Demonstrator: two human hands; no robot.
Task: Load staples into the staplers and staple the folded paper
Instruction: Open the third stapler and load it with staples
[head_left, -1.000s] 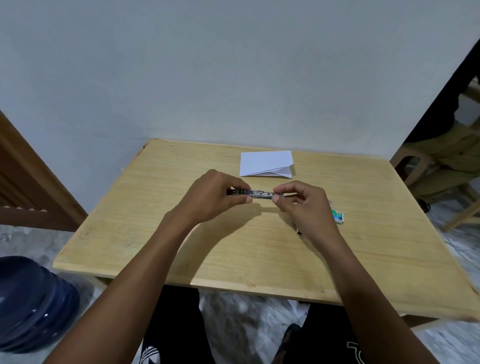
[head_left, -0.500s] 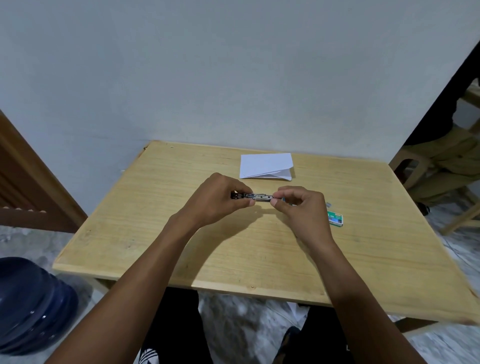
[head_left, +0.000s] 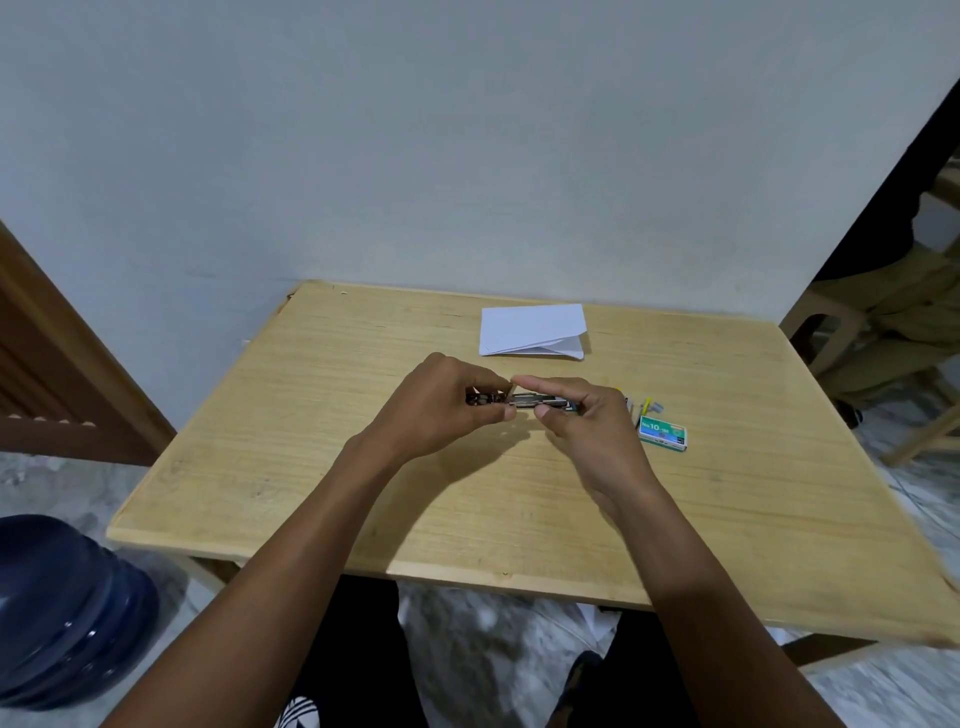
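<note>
Two hands pinched one stapler (head_left: 524, 400) between them above table (head_left: 291, 467): left hand (head_left: 441, 410) gripped dark end, right hand (head_left: 587, 421) metal end. Long axis ran left-right, level. Staple box (head_left: 662, 432) lay just right of right hand; folded paper (head_left: 532, 330) beyond hands, flat, white.

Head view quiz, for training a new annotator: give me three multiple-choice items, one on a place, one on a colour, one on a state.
1. Where does the folded paper lie?
A. on the table beyond the hands
B. on the floor
C. under the staple box

2. What is the main colour of the staple box?
A. red
B. green
C. black

3. How is the stapler held?
A. resting untouched on the table
B. in the left hand only
C. between both hands

Answers:
1 A, it rests on the wooden table near the wall.
2 B, its top is green.
3 C, the left hand and right hand each grip an end.
</note>
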